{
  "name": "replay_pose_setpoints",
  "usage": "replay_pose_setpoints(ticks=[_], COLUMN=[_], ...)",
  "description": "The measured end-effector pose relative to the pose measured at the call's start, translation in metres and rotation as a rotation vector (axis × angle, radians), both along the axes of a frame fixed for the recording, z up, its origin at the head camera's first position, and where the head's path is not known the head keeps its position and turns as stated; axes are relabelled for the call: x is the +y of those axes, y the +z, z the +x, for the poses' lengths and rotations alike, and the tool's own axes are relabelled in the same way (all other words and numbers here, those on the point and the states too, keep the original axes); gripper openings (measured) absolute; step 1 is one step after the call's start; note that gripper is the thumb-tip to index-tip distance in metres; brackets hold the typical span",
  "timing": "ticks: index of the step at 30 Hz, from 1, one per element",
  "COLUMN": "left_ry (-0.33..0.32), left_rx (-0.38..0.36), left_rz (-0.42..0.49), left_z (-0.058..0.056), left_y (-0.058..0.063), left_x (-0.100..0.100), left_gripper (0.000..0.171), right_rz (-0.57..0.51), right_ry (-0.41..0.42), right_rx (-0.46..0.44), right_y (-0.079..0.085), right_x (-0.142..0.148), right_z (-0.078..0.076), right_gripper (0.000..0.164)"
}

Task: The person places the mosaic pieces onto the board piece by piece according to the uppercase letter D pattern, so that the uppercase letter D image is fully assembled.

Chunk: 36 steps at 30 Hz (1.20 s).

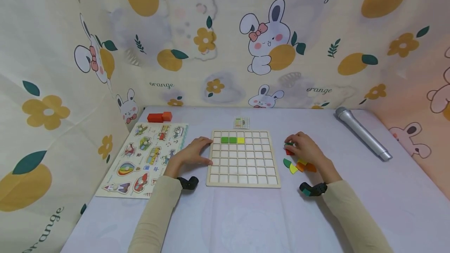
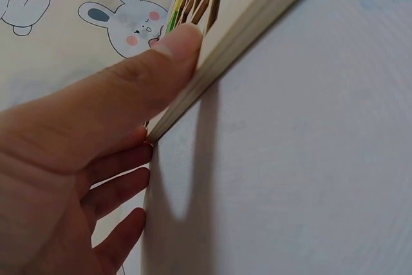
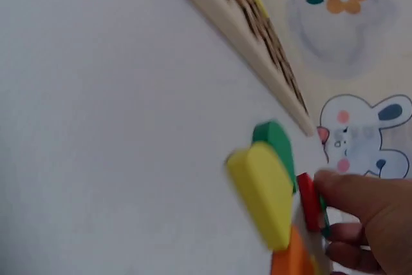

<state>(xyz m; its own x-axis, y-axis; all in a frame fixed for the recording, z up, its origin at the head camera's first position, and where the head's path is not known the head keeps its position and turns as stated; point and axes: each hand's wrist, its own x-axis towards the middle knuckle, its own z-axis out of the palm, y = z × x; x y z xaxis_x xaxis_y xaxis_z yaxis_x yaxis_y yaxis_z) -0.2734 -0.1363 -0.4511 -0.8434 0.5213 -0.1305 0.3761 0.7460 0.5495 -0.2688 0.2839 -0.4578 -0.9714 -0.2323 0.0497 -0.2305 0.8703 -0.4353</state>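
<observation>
A square wooden grid board (image 1: pixel 243 186) lies flat at the middle of the table, with two green squares and a yellow square (image 1: pixel 240 140) set in its second row. My left hand (image 1: pixel 191 153) rests at the board's left edge, its thumb on the rim and its fingers spread along the side. To the right of the board, my right hand (image 1: pixel 305 149) pinches a small green piece (image 1: pixel 289 143) in its fingertips. Just below that lies a red piece (image 3: pixel 310 203). Nearer to me is a loose group: a green piece (image 1: pixel 287 163), a yellow piece (image 3: pixel 261 191) and orange pieces (image 1: pixel 311 167).
A small pattern card (image 1: pixel 241 123) lies behind the board. On the left is a picture puzzle board (image 1: pixel 121 182), with red blocks (image 1: pixel 155 118) behind it. A silver microphone (image 1: pixel 363 134) lies at the far right. Printed cloth walls (image 1: pixel 225 77) enclose the table.
</observation>
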Motion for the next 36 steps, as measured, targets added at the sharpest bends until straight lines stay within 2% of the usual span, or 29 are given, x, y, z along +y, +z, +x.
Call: replay_pose_setpoints(ticks=[8, 11, 16, 21, 25, 32, 36], left_ry=[-0.041, -0.036, -0.025, -0.024, -0.029, -0.040, -0.039], left_rx=[0.047, 0.049, 0.034, 0.027, 0.034, 0.040, 0.045], left_rz=[0.002, 0.002, 0.001, -0.002, 0.008, 0.014, 0.010], left_z=[-0.001, -0.001, -0.002, -0.001, 0.000, 0.000, 0.000], left_y=[-0.002, -0.002, -0.002, -0.001, -0.001, 0.000, -0.001], left_x=[-0.001, -0.001, -0.001, 0.000, -0.001, -0.001, -0.001], left_gripper=[0.082, 0.083, 0.083, 0.083, 0.083, 0.082, 0.082], right_rz=[-0.027, -0.045, -0.105, -0.225, -0.329, -0.433, -0.483], right_ry=[-0.102, -0.137, -0.158, -0.178, -0.158, -0.044, -0.008], right_rx=[-0.146, -0.191, -0.183, -0.150, -0.143, -0.088, -0.071], right_y=[0.007, 0.009, 0.012, 0.018, 0.018, 0.011, 0.007], right_x=[-0.005, -0.006, -0.006, -0.016, -0.033, -0.071, -0.092], right_z=[-0.006, -0.005, -0.004, -0.004, -0.007, -0.004, -0.003], right_gripper=[0.025, 0.024, 0.021, 0.023, 0.025, 0.021, 0.017])
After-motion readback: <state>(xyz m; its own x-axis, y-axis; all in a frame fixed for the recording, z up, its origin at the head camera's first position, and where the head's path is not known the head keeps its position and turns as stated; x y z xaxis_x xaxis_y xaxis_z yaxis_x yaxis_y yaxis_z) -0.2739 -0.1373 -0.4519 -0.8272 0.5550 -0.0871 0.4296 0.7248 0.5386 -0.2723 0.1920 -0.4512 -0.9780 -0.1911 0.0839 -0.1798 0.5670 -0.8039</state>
